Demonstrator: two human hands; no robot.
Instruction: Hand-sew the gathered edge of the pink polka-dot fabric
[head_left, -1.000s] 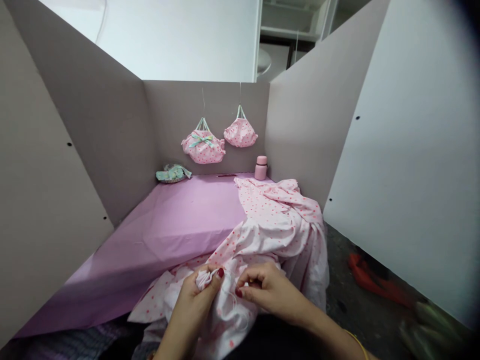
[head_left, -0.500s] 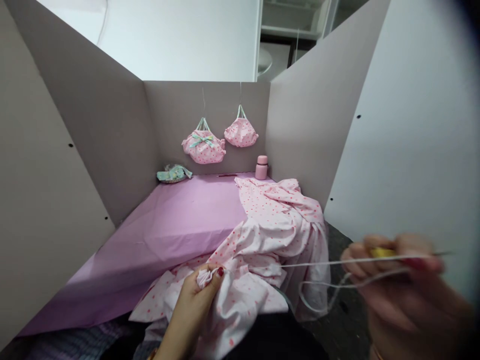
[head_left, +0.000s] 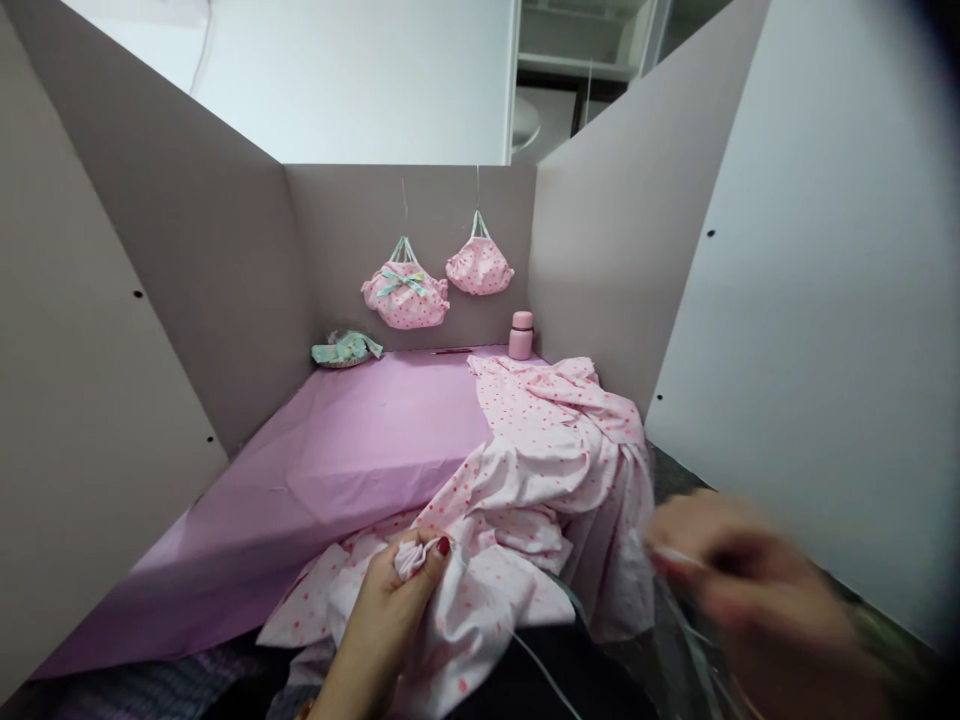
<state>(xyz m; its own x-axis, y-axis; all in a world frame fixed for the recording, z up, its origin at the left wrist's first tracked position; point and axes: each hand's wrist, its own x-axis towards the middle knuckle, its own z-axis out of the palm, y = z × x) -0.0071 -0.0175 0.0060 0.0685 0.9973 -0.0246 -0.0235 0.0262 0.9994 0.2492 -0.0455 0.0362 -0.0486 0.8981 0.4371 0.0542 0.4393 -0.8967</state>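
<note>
From where I watch, grey partitions (head_left: pixel 622 220) wall in a table under a smooth purple cover (head_left: pixel 360 420). The dotted fabric (head_left: pixel 517 490) takes up the table's right half and spills over the front edge toward the person's lap. It is pale pink to white, sprinkled with red and pink dots, and looks thin and soft. I see it lying in loose, rumpled folds, the hanging part at the right dropping in long creases.

The right hand (head_left: pixel 742 580) is off to the right, apart from the fabric and badly blurred; its fingers look curled near a pale strand, but I cannot tell whether they pinch it. My clearer view is of the left hand (head_left: pixel 405 580), thumb and fingers pressed together on the fabric at the front of the table. Behind, two dotted pouches (head_left: pixel 405 298) with green straps hang on the back panel, the left one wearing a green bow. In the left grip I make out a small bunch (head_left: pixel 411 560) of tight, whitish pleats. Thinnest of all, a white thread (head_left: pixel 541 668) trails below the fabric over dark cloth.
</note>
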